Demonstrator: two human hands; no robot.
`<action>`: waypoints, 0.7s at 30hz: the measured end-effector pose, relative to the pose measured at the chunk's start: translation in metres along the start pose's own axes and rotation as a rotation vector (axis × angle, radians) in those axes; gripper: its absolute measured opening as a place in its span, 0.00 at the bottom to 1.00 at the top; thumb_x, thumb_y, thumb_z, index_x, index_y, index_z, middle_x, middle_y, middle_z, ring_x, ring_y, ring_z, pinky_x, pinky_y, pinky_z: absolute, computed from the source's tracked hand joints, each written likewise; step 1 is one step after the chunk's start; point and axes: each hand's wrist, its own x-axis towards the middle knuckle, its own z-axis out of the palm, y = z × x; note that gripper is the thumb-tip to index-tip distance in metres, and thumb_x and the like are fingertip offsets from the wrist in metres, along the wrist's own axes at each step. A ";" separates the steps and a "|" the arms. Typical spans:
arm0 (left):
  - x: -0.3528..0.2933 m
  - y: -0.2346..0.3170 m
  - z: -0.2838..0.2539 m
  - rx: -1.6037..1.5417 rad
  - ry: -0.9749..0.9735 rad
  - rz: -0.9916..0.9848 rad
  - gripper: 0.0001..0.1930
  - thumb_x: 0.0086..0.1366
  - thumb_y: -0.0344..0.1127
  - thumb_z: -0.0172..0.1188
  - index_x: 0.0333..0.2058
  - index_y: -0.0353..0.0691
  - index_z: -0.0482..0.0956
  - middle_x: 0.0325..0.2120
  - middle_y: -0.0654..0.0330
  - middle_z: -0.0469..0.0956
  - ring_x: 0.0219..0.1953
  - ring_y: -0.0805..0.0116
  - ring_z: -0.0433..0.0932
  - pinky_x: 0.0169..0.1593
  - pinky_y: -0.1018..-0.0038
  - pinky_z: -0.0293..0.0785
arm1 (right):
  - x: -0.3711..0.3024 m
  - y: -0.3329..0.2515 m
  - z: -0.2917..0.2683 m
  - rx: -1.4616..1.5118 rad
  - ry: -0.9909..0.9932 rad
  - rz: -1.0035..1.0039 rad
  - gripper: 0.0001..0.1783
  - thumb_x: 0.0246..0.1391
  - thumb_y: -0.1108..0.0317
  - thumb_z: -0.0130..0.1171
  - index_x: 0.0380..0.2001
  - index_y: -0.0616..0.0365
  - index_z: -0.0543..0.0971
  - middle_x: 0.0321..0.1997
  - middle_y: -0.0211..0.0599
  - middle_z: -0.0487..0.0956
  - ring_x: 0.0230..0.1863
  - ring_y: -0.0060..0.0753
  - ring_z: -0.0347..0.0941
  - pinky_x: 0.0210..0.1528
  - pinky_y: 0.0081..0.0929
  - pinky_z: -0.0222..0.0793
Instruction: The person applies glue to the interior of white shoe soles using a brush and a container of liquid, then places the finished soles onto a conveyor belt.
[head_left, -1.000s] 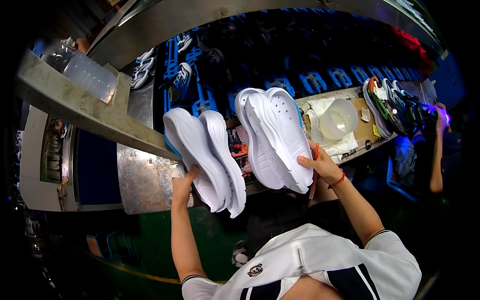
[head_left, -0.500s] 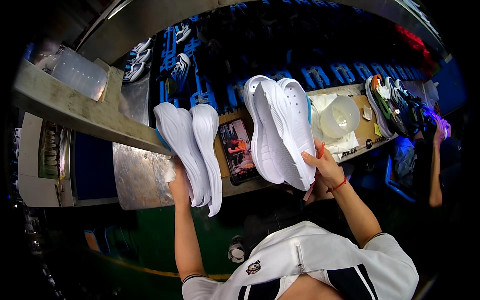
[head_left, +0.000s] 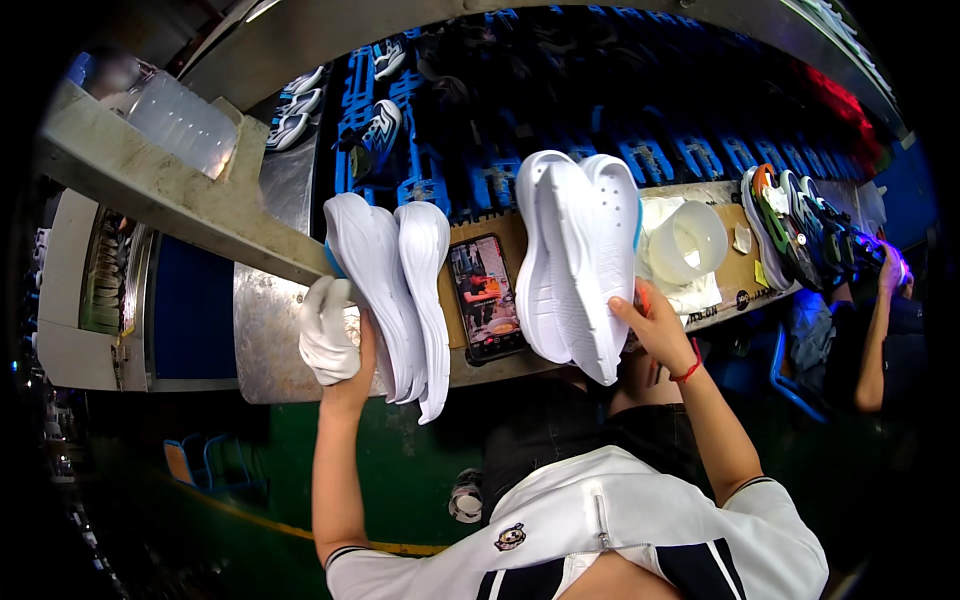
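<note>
Head cam: has brought part-gloved L hand out to L of white foam midsoles, more hidden behind them 0.5 s ago; suggests looser hold over bench edge, but can't tell if released. Also shows sidewalls now vs. hollow tops 1 s ago. Then, R of phone, still pinches holed white midsoles w/ R hand, plus slim orange-red tool.

I'm counting one bundle of white soles in the left hand, a second bundle in the right hand, one phone, one clear tub and one co-worker's hand.
</note>
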 end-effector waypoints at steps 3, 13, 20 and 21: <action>0.043 0.000 -0.023 0.075 -0.193 0.426 0.19 0.48 0.24 0.57 0.42 0.36 0.74 0.40 0.53 0.74 0.43 0.55 0.73 0.46 0.63 0.71 | 0.000 0.009 -0.009 -0.041 -0.008 -0.080 0.25 0.58 0.70 0.53 0.56 0.68 0.65 0.48 0.44 0.74 0.49 0.29 0.70 0.53 0.25 0.64; 0.104 0.004 -0.022 0.134 -0.504 0.931 0.03 0.45 0.32 0.52 0.18 0.41 0.69 0.24 0.60 0.69 0.36 0.64 0.69 0.41 0.70 0.69 | 0.000 0.007 -0.010 -0.138 -0.001 -0.194 0.40 0.50 0.70 0.61 0.64 0.59 0.55 0.44 0.47 0.76 0.43 0.33 0.73 0.48 0.27 0.67; 0.126 0.015 -0.035 0.121 -0.575 0.987 0.06 0.41 0.30 0.55 0.21 0.41 0.68 0.24 0.62 0.69 0.37 0.63 0.71 0.48 0.66 0.70 | 0.021 0.023 -0.008 -0.302 0.006 -0.321 0.37 0.49 0.68 0.61 0.62 0.61 0.59 0.46 0.57 0.74 0.47 0.55 0.72 0.49 0.36 0.67; 0.130 0.018 -0.040 0.116 -0.568 0.988 0.06 0.41 0.30 0.55 0.21 0.42 0.68 0.24 0.62 0.69 0.37 0.63 0.71 0.48 0.65 0.70 | 0.022 0.024 -0.010 -0.288 0.019 -0.305 0.35 0.50 0.68 0.59 0.61 0.61 0.60 0.46 0.56 0.75 0.46 0.53 0.72 0.49 0.35 0.67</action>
